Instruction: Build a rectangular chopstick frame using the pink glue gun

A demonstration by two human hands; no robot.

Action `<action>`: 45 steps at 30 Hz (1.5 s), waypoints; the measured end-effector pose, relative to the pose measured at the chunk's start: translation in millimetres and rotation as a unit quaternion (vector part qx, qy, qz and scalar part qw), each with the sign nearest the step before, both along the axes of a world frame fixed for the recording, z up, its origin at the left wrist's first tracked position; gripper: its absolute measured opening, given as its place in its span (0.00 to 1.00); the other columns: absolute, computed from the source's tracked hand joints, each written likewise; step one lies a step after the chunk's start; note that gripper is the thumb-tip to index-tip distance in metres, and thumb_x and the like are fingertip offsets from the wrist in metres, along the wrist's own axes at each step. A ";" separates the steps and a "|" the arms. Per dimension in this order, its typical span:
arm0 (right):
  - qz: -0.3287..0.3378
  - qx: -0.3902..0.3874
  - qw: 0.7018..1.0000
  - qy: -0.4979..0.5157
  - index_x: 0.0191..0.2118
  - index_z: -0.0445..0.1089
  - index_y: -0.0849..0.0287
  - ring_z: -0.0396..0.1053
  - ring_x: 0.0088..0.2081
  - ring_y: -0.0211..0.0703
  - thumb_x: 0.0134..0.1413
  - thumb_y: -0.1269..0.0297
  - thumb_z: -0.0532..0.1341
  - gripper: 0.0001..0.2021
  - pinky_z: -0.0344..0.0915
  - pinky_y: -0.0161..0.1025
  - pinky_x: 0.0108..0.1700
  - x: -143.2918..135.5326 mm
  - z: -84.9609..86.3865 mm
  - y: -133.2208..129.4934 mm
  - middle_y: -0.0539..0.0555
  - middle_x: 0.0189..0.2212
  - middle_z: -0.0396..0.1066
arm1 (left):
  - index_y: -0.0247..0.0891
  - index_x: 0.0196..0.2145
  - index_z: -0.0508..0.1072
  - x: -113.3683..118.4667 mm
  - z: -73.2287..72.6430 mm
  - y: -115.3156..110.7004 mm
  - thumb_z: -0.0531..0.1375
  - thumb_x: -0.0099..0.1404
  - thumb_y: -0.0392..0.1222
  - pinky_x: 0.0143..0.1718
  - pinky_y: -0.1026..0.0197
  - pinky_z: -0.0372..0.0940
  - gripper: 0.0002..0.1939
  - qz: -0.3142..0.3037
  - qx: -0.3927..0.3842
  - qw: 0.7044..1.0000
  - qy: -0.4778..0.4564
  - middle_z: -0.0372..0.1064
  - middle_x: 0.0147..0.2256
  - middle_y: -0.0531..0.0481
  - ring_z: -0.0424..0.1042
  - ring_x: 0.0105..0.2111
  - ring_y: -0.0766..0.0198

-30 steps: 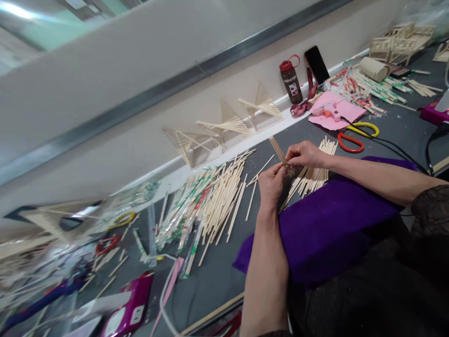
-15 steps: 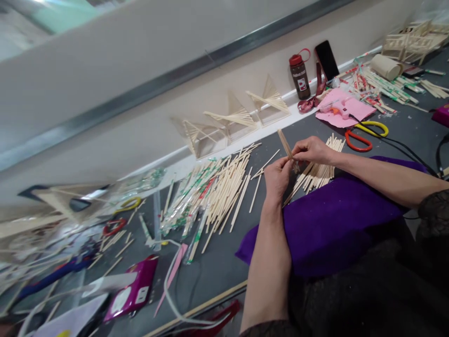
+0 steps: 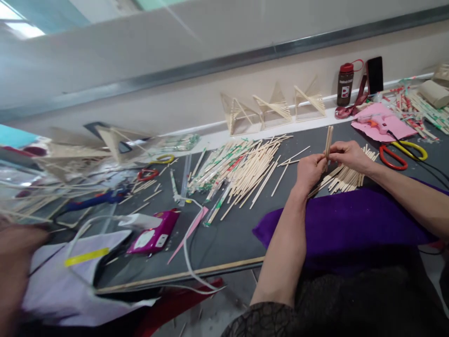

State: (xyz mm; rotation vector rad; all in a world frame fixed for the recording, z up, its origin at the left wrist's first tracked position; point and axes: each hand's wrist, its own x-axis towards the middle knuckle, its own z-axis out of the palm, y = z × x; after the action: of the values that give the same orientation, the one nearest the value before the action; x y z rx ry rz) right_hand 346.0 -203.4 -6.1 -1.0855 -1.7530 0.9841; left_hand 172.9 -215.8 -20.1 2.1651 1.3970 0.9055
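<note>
One long dark table [image 3: 224,243] is occupying the work area, its front edge showing as a pale strip left of the forearms. A purple cloth [image 3: 351,217] is lying along the near side below the hands. A broad pile of loose sticks [image 3: 257,171] is spreading left of the hands, touching some wrapped sticks [image 3: 217,164]. Bare surface is showing between this pile and the front edge; a narrower gap toward the left hand [image 3: 310,171] is containing a few stray sticks. A smaller stick pile [image 3: 345,178] is lying beneath the right hand [image 3: 351,155], bordering the cloth. Scissors [image 3: 393,167] are lying just beyond it, limiting room on the right. The left hand is pinching a thin stick bundle [image 3: 329,140] low down. The right hand is bending its fingers against the bundle's right side; whether they are pinching cannot be told. The bundle is standing nearly upright, its upper ends free.
</note>
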 end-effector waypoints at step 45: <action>0.045 -0.068 0.990 -0.115 0.34 0.72 0.60 0.72 0.25 0.36 0.51 0.75 0.61 0.05 0.63 0.31 0.26 -7.9 11.9 15.5 0.49 0.24 0.73 | 0.34 0.33 0.81 -28.9 12.0 11.4 0.64 0.56 0.52 0.24 0.67 0.61 0.17 0.096 -0.147 0.942 -0.287 0.77 0.29 0.47 0.72 0.29 0.63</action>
State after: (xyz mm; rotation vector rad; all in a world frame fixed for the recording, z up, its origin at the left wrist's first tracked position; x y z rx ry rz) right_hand 338.1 -187.9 5.8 -1.2574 -1.9587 1.0829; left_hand 144.0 -204.4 -8.1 1.4038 1.3420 1.1898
